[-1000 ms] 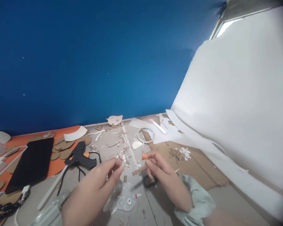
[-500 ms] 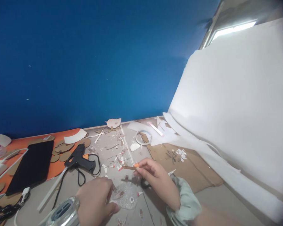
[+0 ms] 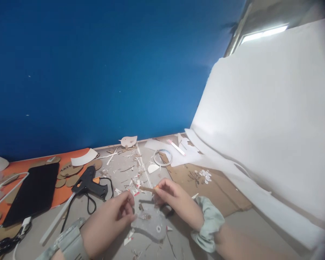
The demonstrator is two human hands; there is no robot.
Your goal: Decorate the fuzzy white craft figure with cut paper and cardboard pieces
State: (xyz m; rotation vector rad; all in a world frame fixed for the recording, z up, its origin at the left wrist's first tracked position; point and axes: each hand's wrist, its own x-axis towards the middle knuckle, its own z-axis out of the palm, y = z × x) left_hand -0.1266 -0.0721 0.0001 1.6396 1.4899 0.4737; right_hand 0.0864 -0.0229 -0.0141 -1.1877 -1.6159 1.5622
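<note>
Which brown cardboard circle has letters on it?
The cardboard circle left of the black glue gun, just below the curved white piece: it shows "MATE", while the circles next to it look plain.

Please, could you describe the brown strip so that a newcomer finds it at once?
Below the blue wall, find the right grip, with a pale green band at its wrist. It pinches the thin brown strip, which points left. Unlike the scattered scraps nearby, it is held.

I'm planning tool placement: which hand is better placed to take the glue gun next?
The left hand, probably: it is nearer the glue gun and appears to hold nothing, while the right hand pinches a cardboard strip.
</note>
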